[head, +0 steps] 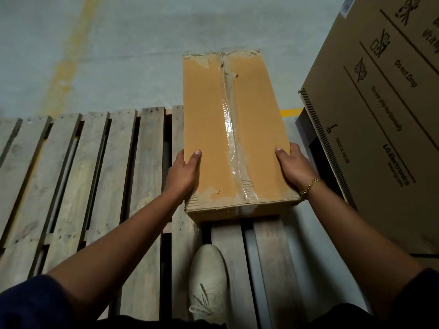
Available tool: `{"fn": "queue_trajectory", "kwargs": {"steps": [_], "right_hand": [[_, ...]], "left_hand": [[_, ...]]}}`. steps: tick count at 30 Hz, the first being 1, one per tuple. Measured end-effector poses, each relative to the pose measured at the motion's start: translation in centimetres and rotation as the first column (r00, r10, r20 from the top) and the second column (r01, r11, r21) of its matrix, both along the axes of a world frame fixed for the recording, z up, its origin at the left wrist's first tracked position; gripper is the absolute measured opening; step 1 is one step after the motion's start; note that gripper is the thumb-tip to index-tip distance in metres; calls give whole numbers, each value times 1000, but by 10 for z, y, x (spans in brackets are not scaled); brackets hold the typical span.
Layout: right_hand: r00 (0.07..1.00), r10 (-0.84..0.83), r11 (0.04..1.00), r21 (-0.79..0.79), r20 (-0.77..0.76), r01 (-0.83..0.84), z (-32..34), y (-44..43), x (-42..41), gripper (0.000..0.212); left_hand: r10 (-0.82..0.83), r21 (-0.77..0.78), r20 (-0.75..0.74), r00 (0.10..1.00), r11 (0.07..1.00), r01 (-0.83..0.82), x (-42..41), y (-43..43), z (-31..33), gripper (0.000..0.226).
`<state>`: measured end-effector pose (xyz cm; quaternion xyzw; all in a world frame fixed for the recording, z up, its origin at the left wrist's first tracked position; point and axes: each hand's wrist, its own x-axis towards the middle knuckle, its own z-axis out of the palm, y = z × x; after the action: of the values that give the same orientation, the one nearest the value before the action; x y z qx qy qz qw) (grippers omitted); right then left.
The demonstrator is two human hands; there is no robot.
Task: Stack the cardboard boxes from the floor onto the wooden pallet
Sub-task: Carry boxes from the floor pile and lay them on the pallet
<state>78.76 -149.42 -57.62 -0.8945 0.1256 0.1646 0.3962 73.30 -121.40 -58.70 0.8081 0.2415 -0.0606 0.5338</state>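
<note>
Cardboard box (228, 138), taped along its top seam, lies lengthwise over the right slats of the pallet (95, 174), its far end past the pallet edge above the floor (142, 32). Resting or lifted: cannot tell. Both arms are extended. Left grip (184, 172) clasps the box's left side, thumb on top. Right grip (293, 167) clasps the right side likewise. A large printed carton (380, 115) stands just right. The concrete is grey with a faded yellow line (69, 67).
</note>
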Motion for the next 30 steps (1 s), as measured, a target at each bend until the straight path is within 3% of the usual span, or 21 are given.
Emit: {"fn": "queue_trajectory", "kwargs": {"steps": [11,15,21,30], "right_hand": [[999,-19,1000,-14,-30,19,-5,0,2,56],[997,-27,1000,4,-75,28,22,-1,-3,73],[996,61,996,-68,-64,-66,132,3,-43,75],[970,232,965,-109,-78,-240,366,43,-146,73]], "left_hand": [[-24,7,-12,1000,1000,24,-1,3,-5,71],[-41,34,-113,993,998,45,-8,2,23,79],[-147,205,-106,983,964,167,-41,7,131,82],[-171,245,-79,982,952,185,-158,43,369,78]]}}
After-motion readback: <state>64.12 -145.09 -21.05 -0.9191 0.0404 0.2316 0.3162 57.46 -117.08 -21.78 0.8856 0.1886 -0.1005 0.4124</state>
